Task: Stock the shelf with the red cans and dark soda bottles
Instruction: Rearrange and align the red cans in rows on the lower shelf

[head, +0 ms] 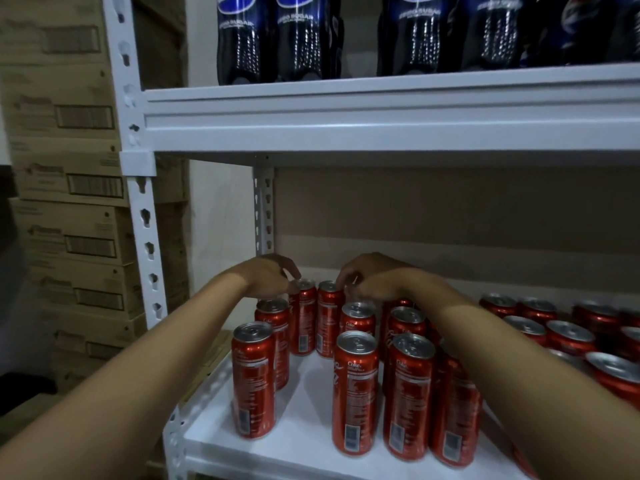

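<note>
— Fingers [289, 271] of the left hand [268, 273] curl down onto the rim of a red can [304, 317] at the back; the right hand [360, 277] pinches the top of the neighbouring can [328, 318]. Why from above?

— Probably because front cans [355, 393] crowd the lower shelf [304, 410]; only the tops are reachable, and both cans stand upright on it.

— And the dark soda bottles [277, 39]?

— Upright on the upper shelf [381, 112], well apart from the hands. Heavier things seem kept in their own row.
</note>
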